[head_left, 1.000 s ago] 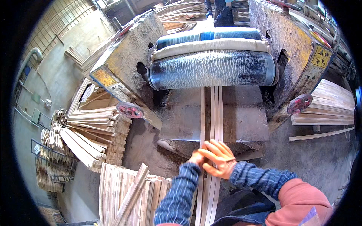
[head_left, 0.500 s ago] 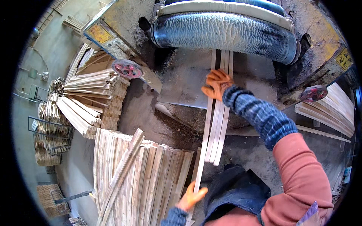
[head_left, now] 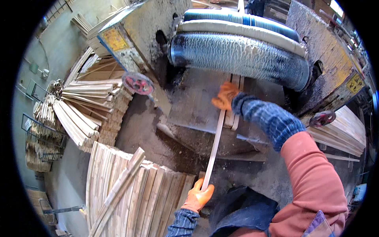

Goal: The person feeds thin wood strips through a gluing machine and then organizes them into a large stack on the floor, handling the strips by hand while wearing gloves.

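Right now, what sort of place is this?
Probably a wood-processing workshop: there's a large roller machine with a pale, wrinkled coating on its front roller, a stack of wooden strips beside the worker, and a single strip in the gloved left hand.

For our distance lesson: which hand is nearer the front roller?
Right. The right hand is short of the front roller; the left hand is farther back, holding the near end of a wooden strip.

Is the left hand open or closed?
Closed: the left hand is curled around the near end of a thin wooden strip, which runs forward from its grip.
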Tool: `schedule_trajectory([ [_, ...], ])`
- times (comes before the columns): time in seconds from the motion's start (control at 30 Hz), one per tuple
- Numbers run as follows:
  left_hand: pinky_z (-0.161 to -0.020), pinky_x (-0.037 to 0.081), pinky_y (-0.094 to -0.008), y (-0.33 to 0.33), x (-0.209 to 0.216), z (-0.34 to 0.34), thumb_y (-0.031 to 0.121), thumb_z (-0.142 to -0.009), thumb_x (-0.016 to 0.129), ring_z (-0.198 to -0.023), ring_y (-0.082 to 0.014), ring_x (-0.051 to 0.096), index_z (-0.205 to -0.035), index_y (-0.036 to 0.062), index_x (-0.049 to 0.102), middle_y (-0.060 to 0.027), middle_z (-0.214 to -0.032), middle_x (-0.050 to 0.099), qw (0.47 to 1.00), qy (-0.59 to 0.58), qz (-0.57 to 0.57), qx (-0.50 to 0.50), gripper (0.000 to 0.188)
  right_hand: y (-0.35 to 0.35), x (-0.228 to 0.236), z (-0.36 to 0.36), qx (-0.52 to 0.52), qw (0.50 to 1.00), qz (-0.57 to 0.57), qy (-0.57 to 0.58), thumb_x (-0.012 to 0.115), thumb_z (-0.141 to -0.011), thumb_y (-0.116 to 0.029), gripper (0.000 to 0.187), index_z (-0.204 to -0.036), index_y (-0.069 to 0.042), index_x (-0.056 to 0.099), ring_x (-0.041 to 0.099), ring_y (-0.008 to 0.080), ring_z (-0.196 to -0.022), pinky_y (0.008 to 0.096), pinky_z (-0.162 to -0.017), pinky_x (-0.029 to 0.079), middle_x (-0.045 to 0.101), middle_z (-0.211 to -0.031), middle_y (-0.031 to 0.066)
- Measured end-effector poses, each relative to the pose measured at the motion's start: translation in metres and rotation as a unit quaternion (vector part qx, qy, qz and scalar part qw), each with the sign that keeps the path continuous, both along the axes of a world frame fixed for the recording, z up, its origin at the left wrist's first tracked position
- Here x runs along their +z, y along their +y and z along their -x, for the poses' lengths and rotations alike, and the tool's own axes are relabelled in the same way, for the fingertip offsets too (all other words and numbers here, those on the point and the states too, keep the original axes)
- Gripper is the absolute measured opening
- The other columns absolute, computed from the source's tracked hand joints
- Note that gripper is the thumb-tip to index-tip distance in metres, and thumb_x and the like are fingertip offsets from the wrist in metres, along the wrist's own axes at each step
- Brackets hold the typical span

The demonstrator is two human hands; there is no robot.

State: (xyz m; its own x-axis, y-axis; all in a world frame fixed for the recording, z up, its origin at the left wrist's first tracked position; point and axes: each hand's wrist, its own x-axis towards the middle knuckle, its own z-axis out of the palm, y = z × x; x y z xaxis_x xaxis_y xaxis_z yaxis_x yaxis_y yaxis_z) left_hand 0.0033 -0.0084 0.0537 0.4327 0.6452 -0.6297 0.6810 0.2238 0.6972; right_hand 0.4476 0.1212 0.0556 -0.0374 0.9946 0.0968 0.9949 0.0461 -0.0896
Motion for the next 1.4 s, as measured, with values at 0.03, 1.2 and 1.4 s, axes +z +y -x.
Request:
schedule_trajectory([
  [0.03,-0.071,0.057,-0.0315,0.010,-0.001,-0.024,0.030,-0.086,0.072,-0.077,-0.0146,0.070,-0.140,0.0048,0.058,-0.0080,-0.091,0.072,1.000,0.008,-0.006,-0.015,0.061,-0.005,0.003,0.008,0.020,0.997,0.069,0.004,0.046,-0.101,-0.059,0.069,-0.061,-0.005,0.064,0.049,0.0285,-0.065,0.0492,-0.094,0.041,0.059,-0.062,0.0131],
  [1.2,-0.116,0.029,-0.0604,0.170,-0.035,-0.272,0.026,-0.086,0.064,-0.138,-0.0420,0.045,-0.126,0.0039,0.061,-0.0170,-0.138,0.059,0.782,-0.088,-0.607,-0.111,0.046,-0.169,-0.032,0.033,-0.189,0.976,-0.065,0.083,0.052,-0.100,-0.047,0.065,-0.155,-0.015,0.040,0.027,0.0308,-0.153,0.0466,-0.127,0.019,0.036,-0.162,0.0120],
  [1.4,-0.111,0.036,-0.0577,0.240,-0.047,-0.351,0.031,-0.087,0.064,-0.124,-0.0363,0.060,-0.122,0.0032,0.068,-0.0176,-0.123,0.070,0.863,-0.095,-0.479,-0.130,0.045,-0.180,-0.041,0.025,-0.272,0.960,0.007,0.069,0.044,-0.102,-0.055,0.068,-0.158,-0.017,0.037,0.024,0.0291,-0.155,0.0450,-0.128,0.015,0.034,-0.164,0.0121],
])
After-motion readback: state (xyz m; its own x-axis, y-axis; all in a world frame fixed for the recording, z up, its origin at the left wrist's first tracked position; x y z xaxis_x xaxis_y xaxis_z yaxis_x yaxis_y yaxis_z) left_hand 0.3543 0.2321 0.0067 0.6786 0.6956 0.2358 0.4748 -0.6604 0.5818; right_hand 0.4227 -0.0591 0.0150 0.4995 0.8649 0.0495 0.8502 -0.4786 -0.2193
